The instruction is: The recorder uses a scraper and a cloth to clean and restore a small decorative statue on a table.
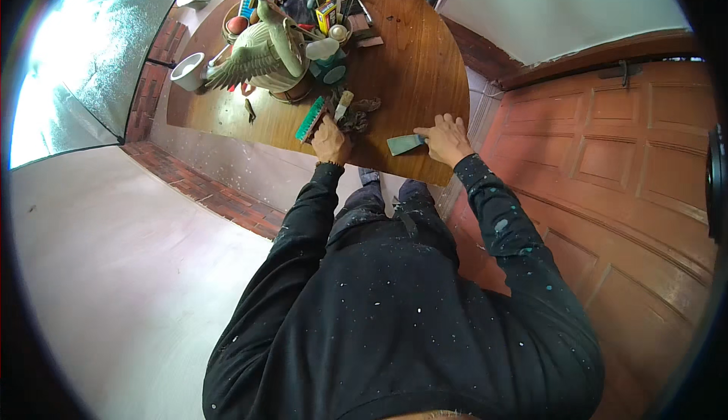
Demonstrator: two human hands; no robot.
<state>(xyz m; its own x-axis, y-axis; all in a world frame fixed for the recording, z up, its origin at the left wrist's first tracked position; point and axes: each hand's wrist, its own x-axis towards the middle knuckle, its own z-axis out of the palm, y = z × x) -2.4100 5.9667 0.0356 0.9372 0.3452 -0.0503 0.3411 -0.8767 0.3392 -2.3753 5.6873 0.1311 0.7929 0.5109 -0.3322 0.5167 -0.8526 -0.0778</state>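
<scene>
My left hand [331, 144] is closed on a scrub brush with green bristles [312, 120] at the near edge of the wooden table. My right hand [447, 139] grips a putty knife [404, 145], its wide blade pointing left, low over the tabletop or resting on it; I cannot tell which. Just past my left hand lies a paintbrush with pale bristles [343, 104], beside a crumpled dark rag [359, 119]. A pale bird sculpture [271, 45] with a spread, feathered wing stands farther back on the left.
The wooden table [425, 64] has a rounded right side. Behind the sculpture are several tools and a yellow box [326, 16]. A white bucket [189, 71] is at the table's left. A brown panelled door [599, 147] rises at the right, a lit softbox [91, 56] at the left.
</scene>
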